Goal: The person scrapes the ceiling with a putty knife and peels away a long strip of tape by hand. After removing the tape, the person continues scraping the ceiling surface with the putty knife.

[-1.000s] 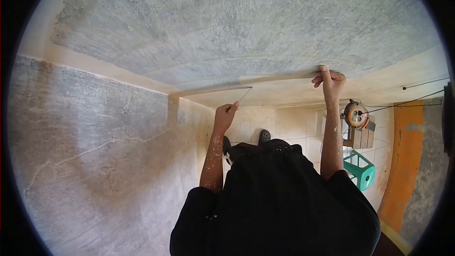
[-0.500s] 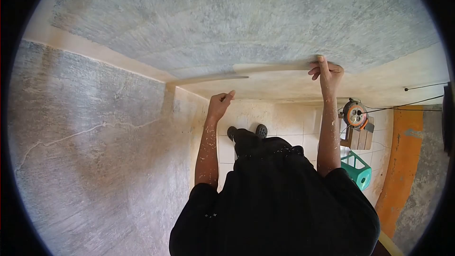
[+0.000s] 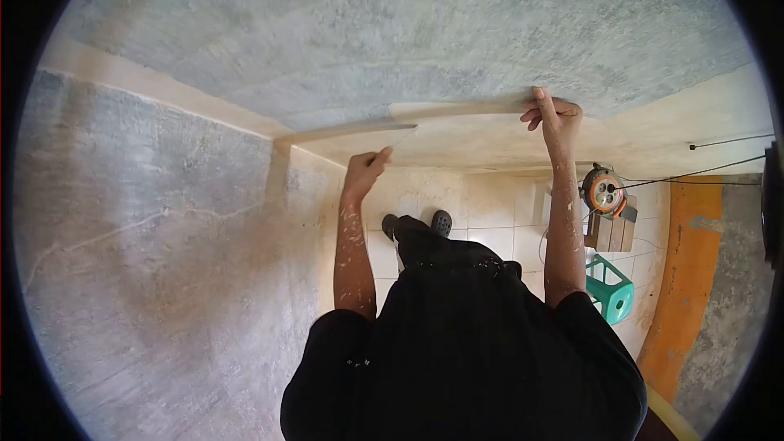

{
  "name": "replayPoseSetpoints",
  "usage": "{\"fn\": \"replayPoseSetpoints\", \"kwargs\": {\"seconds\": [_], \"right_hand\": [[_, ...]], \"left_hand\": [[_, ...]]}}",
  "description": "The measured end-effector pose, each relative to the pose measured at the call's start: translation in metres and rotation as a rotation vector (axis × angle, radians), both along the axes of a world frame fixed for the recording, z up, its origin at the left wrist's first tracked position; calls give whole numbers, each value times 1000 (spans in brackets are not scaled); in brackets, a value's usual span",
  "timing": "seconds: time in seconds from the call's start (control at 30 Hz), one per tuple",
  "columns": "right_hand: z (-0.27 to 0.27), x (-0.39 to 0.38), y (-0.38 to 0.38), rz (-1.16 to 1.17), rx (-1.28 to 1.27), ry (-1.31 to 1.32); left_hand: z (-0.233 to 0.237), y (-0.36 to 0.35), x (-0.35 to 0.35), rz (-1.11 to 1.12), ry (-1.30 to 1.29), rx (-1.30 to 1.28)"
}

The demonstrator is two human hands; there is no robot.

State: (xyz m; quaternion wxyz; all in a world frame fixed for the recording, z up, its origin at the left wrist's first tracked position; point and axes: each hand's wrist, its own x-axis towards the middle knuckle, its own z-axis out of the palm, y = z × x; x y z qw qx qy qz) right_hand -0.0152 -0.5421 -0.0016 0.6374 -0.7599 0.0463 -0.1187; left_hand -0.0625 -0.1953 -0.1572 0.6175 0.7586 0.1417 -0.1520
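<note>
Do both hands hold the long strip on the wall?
No, only the right hand grips the strip; the left hand is below its other end, closed on a thin tool.

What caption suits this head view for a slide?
Left hand holds a thin-bladed trowel, right hand holds a long flat board against a grey plastered wall.

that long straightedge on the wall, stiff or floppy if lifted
Probably stiff: the straightedge looks dead straight though the right hand grips only one end. Likely light, as one hand seems to bear it. Long and thin, so the far end may swing.
</note>
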Motion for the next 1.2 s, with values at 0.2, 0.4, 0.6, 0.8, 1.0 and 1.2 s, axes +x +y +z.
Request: {"fn": "replayPoseSetpoints", "kwargs": {"seconds": [0.2,0.4,0.6,0.8,1.0,1.2], "right_hand": [[0,0,1,-11,4,-32],[2,-1,2,-7,-34,-7],[2,-1,5,-36,-37,16],[5,-2,2,-11,-50,3],[10,-4,2,9,-63,10],[8,-3,3,9,-84,17]], "left_hand": [[0,17,-16,106,28,-26],[4,16,-19,83,-1,48],[0,-2,-13,26,-58,46],[12,20,-9,79,13,74],[5,9,-20,112,27,27],[3,-13,-14,53,-40,54]]}}
